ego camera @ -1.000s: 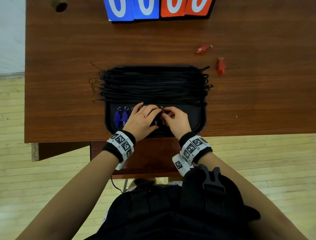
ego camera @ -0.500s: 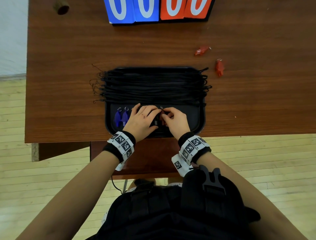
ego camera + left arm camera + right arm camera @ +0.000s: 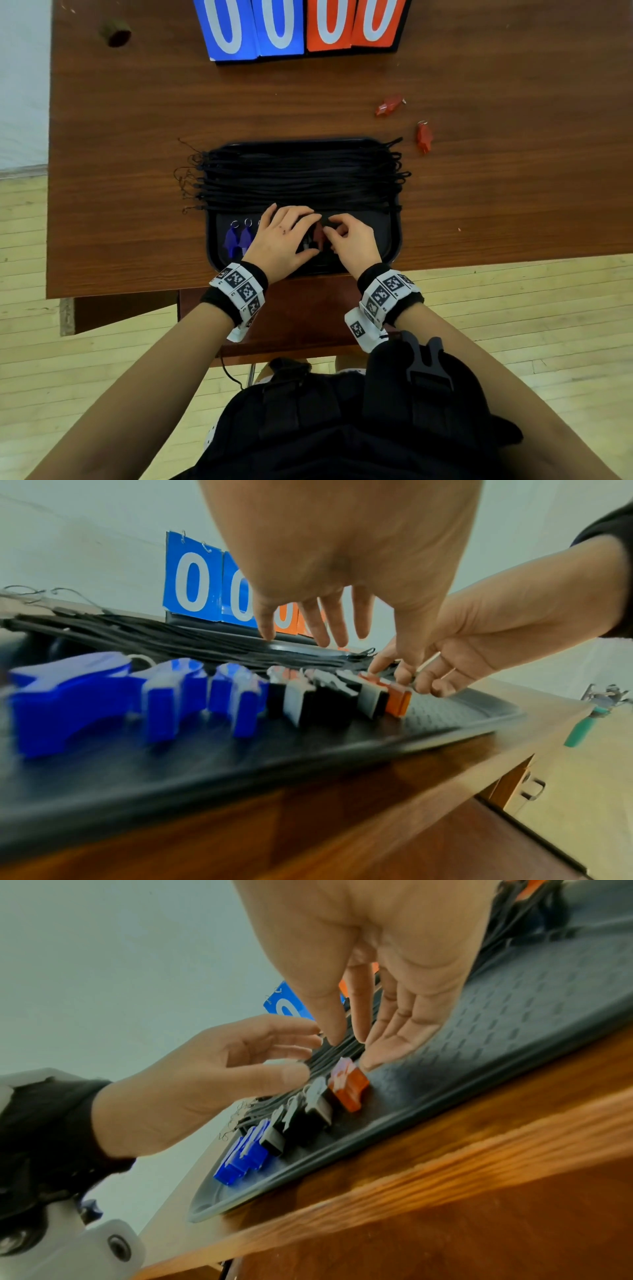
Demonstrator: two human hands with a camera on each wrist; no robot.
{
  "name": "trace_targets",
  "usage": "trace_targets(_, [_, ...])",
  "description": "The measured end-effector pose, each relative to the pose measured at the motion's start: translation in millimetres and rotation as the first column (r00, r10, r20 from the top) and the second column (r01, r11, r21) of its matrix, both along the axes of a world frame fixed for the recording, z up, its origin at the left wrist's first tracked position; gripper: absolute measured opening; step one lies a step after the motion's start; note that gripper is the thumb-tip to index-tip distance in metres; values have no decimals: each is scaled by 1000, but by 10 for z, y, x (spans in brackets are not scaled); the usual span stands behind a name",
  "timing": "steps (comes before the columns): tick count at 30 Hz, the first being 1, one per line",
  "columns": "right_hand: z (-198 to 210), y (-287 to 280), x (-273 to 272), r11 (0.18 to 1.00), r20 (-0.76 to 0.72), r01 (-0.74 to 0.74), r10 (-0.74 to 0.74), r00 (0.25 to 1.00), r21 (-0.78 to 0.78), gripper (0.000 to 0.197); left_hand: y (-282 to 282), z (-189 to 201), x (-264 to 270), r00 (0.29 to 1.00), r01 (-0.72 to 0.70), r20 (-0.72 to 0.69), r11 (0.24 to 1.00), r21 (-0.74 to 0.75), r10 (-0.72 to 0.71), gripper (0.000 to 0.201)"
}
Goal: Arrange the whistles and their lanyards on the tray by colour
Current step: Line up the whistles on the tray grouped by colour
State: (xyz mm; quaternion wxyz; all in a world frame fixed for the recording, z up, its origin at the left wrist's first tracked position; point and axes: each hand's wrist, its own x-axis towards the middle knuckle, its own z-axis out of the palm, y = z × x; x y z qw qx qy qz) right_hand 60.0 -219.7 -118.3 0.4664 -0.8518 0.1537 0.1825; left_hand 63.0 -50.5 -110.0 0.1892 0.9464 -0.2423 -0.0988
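A black tray (image 3: 394,240) holds a bundle of black lanyards (image 3: 301,174) across its far half. Along the near half stands a row of whistles: blue ones (image 3: 68,696) at the left, black ones (image 3: 308,699) in the middle, and one red whistle (image 3: 349,1085) at the row's right end. My right hand (image 3: 356,1047) touches the top of that red whistle with its fingertips (image 3: 375,668). Just above the black whistles my left hand (image 3: 318,639) hovers with straight fingers and holds nothing. Two more red whistles (image 3: 390,104) (image 3: 423,137) lie on the table beyond the tray's right corner.
The tray sits at the near edge of a brown wooden table (image 3: 137,222). A blue and red flip scoreboard (image 3: 301,27) stands at the far edge. A small dark round object (image 3: 116,34) lies at the far left corner.
Both hands stay at the red whistle in the tray, with only small finger shifts. Nothing else has moved.
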Motion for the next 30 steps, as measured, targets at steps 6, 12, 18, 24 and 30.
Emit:
trace_targets(6, [227, -286, 109, 996, 70, 74, -70, 995, -43, 29, -357, 247, 231, 999, -53, -20, 993, -101, 51, 55])
trace_targets(12, [337, -879, 411, 981, 124, 190, -182, 975, -51, 27, -832, 364, 519, 987, -119, -127, 979, -167, 99, 52])
trace_targets(18, [294, -1464, 808, 973, 103, 204, -193, 976, -105, 31, -1313, 392, 807, 955, -243, -211, 957, -159, 208, 50])
trace_targets(24, [226, -1716, 1373, 963, 2, 52, -53, 999, -266, 50, -1666, 407, 1013, 914, -365, -239, 921, -132, 328, 49])
trace_targets(30, [151, -1812, 1665, 944, -35, -101, 94, 995, -315, 55, -1783, 370, 1033, 894, -412, -228, 907, -81, 386, 48])
